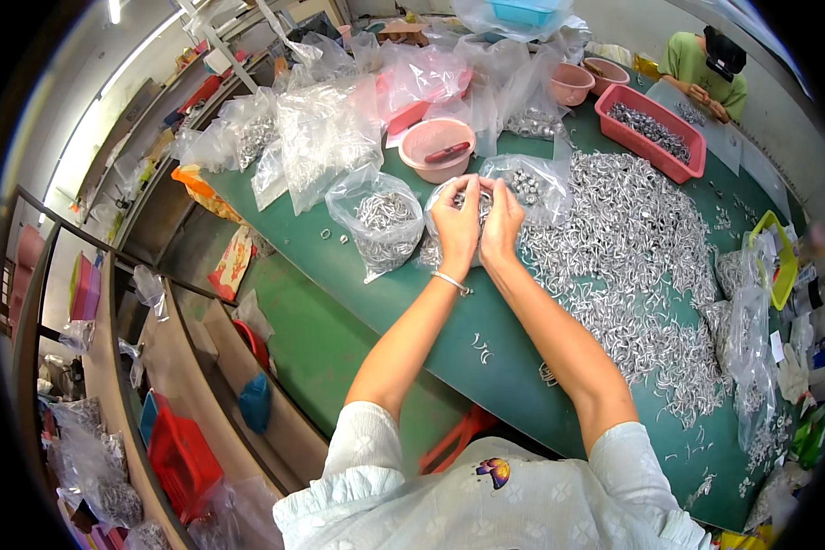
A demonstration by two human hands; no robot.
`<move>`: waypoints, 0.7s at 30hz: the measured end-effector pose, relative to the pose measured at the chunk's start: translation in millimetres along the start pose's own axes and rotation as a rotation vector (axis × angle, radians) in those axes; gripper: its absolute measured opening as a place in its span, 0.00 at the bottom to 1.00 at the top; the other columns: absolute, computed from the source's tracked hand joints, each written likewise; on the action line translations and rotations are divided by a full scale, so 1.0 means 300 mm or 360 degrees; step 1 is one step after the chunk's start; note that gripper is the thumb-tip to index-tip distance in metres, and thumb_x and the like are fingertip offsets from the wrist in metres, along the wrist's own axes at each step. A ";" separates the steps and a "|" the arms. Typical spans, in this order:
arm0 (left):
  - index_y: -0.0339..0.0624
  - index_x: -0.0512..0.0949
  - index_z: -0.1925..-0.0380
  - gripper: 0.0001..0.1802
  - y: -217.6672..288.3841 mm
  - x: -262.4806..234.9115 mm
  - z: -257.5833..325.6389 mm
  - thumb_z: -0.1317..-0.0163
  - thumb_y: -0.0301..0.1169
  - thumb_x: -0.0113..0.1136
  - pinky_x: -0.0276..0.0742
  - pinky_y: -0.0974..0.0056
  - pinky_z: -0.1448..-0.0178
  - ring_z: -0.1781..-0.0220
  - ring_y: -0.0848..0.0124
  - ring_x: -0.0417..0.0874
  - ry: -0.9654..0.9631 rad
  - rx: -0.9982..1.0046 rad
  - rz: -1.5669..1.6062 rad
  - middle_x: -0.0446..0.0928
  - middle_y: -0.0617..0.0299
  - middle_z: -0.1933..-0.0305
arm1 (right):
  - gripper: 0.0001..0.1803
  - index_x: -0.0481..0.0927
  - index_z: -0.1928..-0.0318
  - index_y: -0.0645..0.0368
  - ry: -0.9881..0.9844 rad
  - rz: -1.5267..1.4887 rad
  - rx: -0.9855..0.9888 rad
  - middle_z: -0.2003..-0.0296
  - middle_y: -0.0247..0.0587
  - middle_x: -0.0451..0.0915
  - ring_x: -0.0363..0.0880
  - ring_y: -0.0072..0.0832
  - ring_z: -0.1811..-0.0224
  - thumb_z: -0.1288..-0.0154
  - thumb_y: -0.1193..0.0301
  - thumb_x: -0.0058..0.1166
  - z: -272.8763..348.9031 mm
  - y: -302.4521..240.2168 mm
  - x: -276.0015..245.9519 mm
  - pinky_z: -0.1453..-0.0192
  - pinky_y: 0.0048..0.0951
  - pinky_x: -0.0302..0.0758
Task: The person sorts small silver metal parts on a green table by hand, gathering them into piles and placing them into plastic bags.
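My left hand (pixel 456 225) and my right hand (pixel 501 225) are cupped together at the near side of the green table (pixel 357 284), fingertips almost meeting. Their fingers curl inward; what lies between the palms is mostly hidden, with only a little grey metal showing. Beneath and beside them is a clear plastic bag with metal pieces, largely covered by my hands. Left of them stands an open clear bag of curved metal hooks (pixel 383 220). Touching the right side is another clear bag of small, chunky metal pieces (pixel 528 187). A wide heap of loose silvery hooks (pixel 614 238) spreads to the right.
Behind my hands stands a pink bowl (pixel 416 147) holding a red-handled tool (pixel 447 153). A pink tray of metal parts (pixel 655 136) sits at the far right, near another person (pixel 706 73) in green. Filled plastic bags (pixel 330 137) crowd the back. Shelves (pixel 220 367) stand at left.
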State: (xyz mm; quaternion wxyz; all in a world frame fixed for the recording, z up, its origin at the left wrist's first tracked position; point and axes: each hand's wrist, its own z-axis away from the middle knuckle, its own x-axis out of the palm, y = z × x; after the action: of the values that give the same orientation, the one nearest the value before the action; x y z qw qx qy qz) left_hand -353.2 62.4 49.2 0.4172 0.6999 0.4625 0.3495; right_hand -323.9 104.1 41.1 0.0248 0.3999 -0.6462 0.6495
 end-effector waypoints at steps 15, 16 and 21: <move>0.30 0.75 0.50 0.14 -0.024 -0.130 0.068 0.35 0.24 0.56 0.72 0.66 0.42 0.48 0.70 0.78 0.0065 0.0152 -0.0230 0.77 0.56 0.50 | 0.25 0.77 0.52 0.70 -0.0674 0.0967 -0.0212 0.50 0.58 0.77 0.73 0.50 0.45 0.25 0.59 0.35 -0.067 0.077 -0.129 0.36 0.40 0.65; 0.30 0.73 0.48 0.17 -0.012 -0.137 0.105 0.36 0.24 0.57 0.72 0.66 0.42 0.46 0.69 0.77 0.0029 0.0212 -0.0427 0.76 0.55 0.49 | 0.20 0.77 0.52 0.70 -0.0685 0.1077 -0.0217 0.48 0.58 0.75 0.73 0.50 0.45 0.27 0.64 0.41 -0.067 0.069 -0.157 0.34 0.40 0.64; 0.33 0.61 0.38 0.32 0.016 -0.155 0.301 0.40 0.27 0.62 0.63 0.58 0.34 0.38 0.58 0.68 0.0149 -0.0006 -0.0569 0.69 0.47 0.45 | 0.18 0.73 0.48 0.70 -0.0468 0.1798 -0.0546 0.47 0.60 0.72 0.72 0.54 0.44 0.35 0.72 0.51 -0.031 -0.073 -0.260 0.38 0.45 0.68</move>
State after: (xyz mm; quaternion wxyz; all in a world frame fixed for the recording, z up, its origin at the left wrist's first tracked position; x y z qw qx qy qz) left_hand -287.8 -5.9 12.0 0.4521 0.5887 0.5979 0.3027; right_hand -263.5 153.6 17.6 -0.3491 0.0709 -0.8506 0.3869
